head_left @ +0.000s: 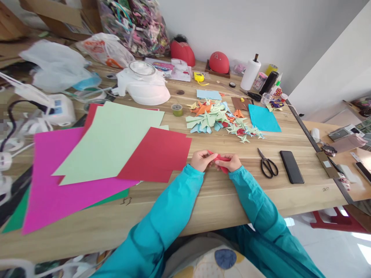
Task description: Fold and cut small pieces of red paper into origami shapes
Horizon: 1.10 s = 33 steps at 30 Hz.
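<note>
Pinching a folded piece of red paper point(223, 158) from either side, the left hand point(202, 160) and right hand point(231, 163) meet over the wooden table point(211, 200), thumbs and fingers pressed on it, probably to keep its creases tight. Just beyond the hands, folded paper stars point(206, 119) lie heaped, seemingly set there to leave the near side free. Right of the right hand, scissors point(264, 159) lie with their handles toward the person, likely for easy grasping, beside a black smartphone point(291, 166). Nearest the left hand, red sheets point(160, 154) overlap pale green sheets point(116, 139), which overlap a magenta sheet point(55, 170); such fanning perhaps keeps each colour reachable. Farther beyond the left hand, a clear plastic bag point(135, 29) bulges with tangled multicoloured strips. Left of it, an open cardboard box point(55, 15) mostly hides its contents. Straight beyond the hands, a dark tray point(214, 72) holds a red dome point(219, 62).
</note>
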Motion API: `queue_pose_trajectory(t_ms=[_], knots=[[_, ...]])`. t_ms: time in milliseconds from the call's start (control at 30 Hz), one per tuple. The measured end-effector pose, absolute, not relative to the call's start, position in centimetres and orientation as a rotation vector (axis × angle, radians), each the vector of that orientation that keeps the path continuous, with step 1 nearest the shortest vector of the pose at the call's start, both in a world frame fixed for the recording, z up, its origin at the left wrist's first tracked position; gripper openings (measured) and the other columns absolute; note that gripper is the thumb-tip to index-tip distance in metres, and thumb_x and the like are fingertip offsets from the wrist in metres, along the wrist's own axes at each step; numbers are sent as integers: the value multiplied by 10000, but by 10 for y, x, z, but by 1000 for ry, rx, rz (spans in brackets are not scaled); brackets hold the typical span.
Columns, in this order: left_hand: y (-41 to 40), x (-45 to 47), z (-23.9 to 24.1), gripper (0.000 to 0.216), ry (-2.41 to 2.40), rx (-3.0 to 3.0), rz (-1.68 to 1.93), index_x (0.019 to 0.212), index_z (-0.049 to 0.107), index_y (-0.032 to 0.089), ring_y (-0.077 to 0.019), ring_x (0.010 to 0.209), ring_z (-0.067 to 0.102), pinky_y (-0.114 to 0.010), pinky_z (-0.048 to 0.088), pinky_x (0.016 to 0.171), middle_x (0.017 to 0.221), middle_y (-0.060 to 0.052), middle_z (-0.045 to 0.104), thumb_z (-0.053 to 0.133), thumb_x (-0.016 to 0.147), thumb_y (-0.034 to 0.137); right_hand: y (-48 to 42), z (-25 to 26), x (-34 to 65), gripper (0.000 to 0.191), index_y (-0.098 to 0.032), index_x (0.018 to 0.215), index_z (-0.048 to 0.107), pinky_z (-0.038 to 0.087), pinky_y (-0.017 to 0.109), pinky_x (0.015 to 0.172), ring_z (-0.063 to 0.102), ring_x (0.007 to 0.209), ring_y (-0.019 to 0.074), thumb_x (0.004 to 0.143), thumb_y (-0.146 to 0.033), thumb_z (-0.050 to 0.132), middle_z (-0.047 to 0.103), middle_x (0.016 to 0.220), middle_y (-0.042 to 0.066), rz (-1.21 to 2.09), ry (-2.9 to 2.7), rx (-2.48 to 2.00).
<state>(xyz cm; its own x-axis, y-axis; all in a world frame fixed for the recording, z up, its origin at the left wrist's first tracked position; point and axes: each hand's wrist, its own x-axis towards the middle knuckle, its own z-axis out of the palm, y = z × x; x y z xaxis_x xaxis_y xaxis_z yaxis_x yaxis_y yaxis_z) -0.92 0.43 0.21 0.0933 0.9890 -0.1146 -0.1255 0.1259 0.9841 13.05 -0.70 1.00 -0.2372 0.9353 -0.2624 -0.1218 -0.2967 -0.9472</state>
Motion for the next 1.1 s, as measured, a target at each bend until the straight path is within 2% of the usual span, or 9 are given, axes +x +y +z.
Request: queue_pose_trajectory(t_ms=[100,233,300,400,567,667,767,933,1100], knots=[[4,-9,3,315,1100,1031,1146,533,586,131,-91,369,467,-221,383,360,418,10,548,721,522,414,-5,7,131,366,-116,620,626,422,217,396,550,400,113,367,-299,817,630,494,8,1599,-1037,-1219],[6,-12,0,295,1061,1058,1129,603,631,133,-100,387,496,-231,418,376,473,2,591,736,512,394,-2,4,137,384,-119,698,645,456,243,436,576,428,131,394,-283,812,652,531,11,1555,-1005,-1192],[8,-13,-2,285,1038,1103,1137,619,655,134,-112,443,539,-243,459,417,573,-23,641,736,520,389,0,4,141,380,-132,742,660,453,232,442,595,460,135,419,-268,806,670,575,13,1525,-1013,-1186],[9,-15,-2,291,1002,1149,1151,646,674,136,-146,569,605,-274,520,513,762,-58,683,748,503,378,2,4,145,289,-140,688,672,444,221,439,590,458,124,470,-292,786,666,560,13,1490,-1060,-1185],[8,-13,-7,408,1049,1162,1083,778,672,125,-151,490,590,-284,511,469,618,-39,669,764,470,375,3,2,146,257,-143,645,676,465,238,451,560,424,113,496,-328,772,644,521,4,1449,-1126,-1164],[8,-10,-10,445,1045,1168,1081,797,650,122,-141,464,572,-271,492,436,620,-38,664,773,453,375,3,2,145,261,-146,641,675,471,241,457,564,429,117,518,-359,759,645,528,3,1421,-1108,-1139],[8,-9,-12,426,1040,1186,1150,815,594,134,-115,438,551,-258,482,431,660,-28,660,756,503,374,4,3,145,329,-139,661,681,480,262,471,583,446,138,609,-463,679,654,544,24,1416,-1061,-1117],[7,-10,-12,312,991,1336,1253,810,485,188,-97,470,543,-221,457,435,654,36,608,690,626,334,6,2,145,344,-141,651,682,483,275,492,590,460,147,581,-477,694,665,567,31,1407,-1063,-1108],[7,-14,-7,117,1001,1708,1283,703,621,179,-133,642,582,-251,476,600,717,-28,634,613,717,294,5,0,144,352,-142,643,683,489,283,499,590,461,150,587,-490,684,663,548,32,1406,-1069,-1119]])
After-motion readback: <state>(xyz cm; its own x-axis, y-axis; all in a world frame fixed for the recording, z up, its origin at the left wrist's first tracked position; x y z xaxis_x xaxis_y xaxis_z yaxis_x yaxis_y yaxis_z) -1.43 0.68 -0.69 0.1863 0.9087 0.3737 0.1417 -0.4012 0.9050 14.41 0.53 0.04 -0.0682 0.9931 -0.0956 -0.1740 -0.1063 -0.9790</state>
